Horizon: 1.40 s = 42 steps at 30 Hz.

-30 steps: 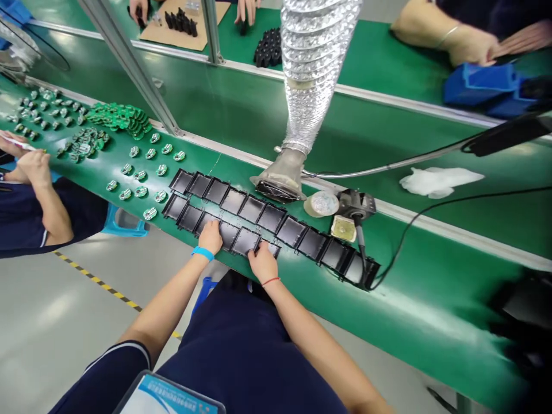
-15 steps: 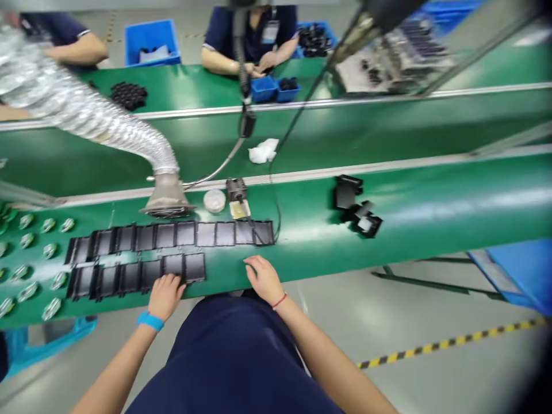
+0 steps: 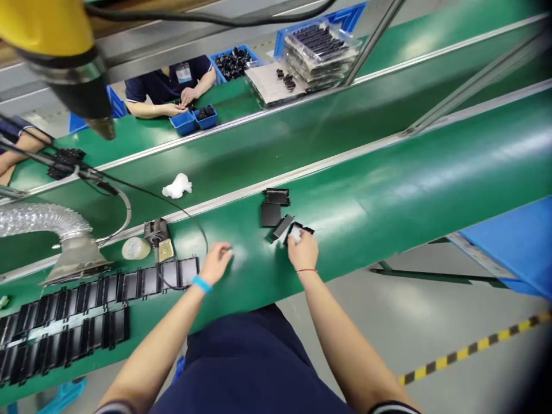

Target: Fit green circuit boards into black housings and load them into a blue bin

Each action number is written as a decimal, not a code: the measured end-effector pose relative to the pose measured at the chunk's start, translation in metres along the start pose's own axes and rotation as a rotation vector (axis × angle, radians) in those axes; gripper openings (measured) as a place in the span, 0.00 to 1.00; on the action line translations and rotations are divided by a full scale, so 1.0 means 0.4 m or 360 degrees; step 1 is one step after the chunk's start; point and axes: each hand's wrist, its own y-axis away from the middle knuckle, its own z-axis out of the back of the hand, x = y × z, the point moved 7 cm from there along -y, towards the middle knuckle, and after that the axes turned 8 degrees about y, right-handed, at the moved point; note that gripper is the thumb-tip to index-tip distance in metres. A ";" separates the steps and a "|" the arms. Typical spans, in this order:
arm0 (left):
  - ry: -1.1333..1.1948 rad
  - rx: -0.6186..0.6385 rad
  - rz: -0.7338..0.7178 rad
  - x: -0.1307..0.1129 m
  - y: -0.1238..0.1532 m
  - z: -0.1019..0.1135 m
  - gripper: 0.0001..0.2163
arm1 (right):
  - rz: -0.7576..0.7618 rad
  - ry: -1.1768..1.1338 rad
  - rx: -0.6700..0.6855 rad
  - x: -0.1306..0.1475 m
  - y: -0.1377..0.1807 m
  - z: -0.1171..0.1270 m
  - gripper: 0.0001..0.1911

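Note:
On the green conveyor, my right hand (image 3: 303,252) reaches a black plastic casing (image 3: 307,229) with a white piece (image 3: 295,232) in it. Its fingers close at the casing's near side, and the fingertips are partly hidden. Beside it lie more black parts: an open casing (image 3: 277,196), a flat square cover (image 3: 271,215) and a narrow tilted piece (image 3: 282,227). Above the belt to the left, my left hand (image 3: 217,263) has curled fingers, a small dark bit showing at the fingertips. Rows of black casings (image 3: 129,286) lie left of that hand.
A metal duct hood (image 3: 76,253), a round container (image 3: 136,248) and a soldering iron stand (image 3: 156,230) line the belt's far side. A yellow tool (image 3: 52,34) hangs at upper left. White crumpled material (image 3: 177,186) lies beyond. A co-worker (image 3: 172,86) handles parts near blue bins (image 3: 183,123).
The view has swung right. My right hand has moved from the near belt edge to the loose black parts. My left hand has left the lower row of casings and moved right.

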 end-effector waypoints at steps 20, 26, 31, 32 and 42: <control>-0.0092 0.0011 0.0182 -0.195 -0.297 -0.406 0.14 | -0.0051 -0.0346 0.0597 -0.084 0.006 -0.022 0.33; -0.0424 0.0105 0.0053 -0.180 -0.197 -0.378 0.12 | 0.0229 -0.0511 0.0585 -0.068 0.008 -0.020 0.27; -0.0833 0.0051 0.0082 -0.144 -0.157 -0.316 0.12 | 0.0247 -0.0557 0.0522 -0.147 0.034 -0.031 0.26; -0.0893 0.0071 0.0073 -0.140 -0.155 -0.319 0.12 | 0.0204 -0.0556 0.0532 -0.154 0.039 -0.035 0.26; -0.1007 -0.0017 -0.0004 -0.124 -0.237 -0.359 0.14 | 0.0567 -0.0074 0.0434 -0.035 0.044 -0.038 0.26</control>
